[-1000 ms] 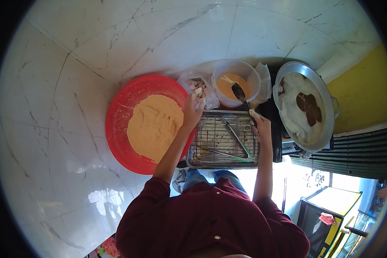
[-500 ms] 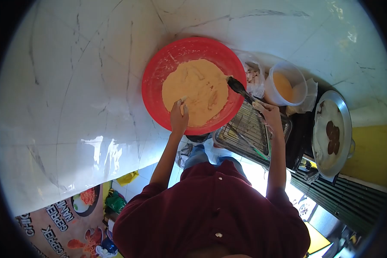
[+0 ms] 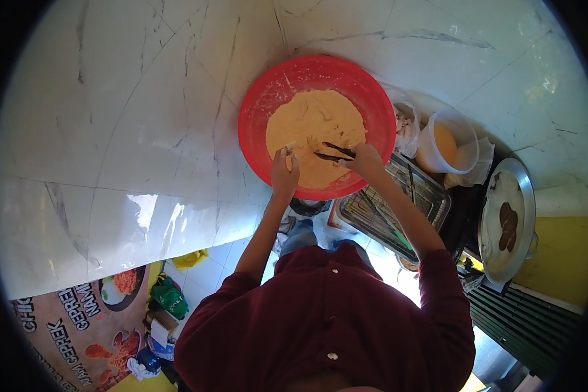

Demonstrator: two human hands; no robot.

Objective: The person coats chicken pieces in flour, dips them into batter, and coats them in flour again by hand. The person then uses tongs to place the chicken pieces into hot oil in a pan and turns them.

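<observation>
A large red basin (image 3: pixel 251 134) holds pale orange flour (image 3: pixel 317 117) with a few coated lumps showing in it. My right hand (image 3: pixel 366 161) is closed around black tongs (image 3: pixel 338 149); their two arms are spread apart over the flour's near side. To the left, my left hand (image 3: pixel 285 175) reaches over the basin's near rim with its fingers pinched at a small pale piece (image 3: pixel 290 148). Flour covers that piece, so its kind is unclear.
Right of the basin are a bag of pale pieces (image 3: pixel 406 127), a clear tub of orange liquid (image 3: pixel 445 140) and a wire rack on a tray (image 3: pixel 398 202). Farther right stands a wide metal pan (image 3: pixel 522 176) with brown pieces in pale foam. Tiled walls border the basin.
My right hand has swung left from beside the basin to above the flour, and the tongs' arms now show spread. My left hand stays near the same spot, still pinched. The view has shifted slightly.
</observation>
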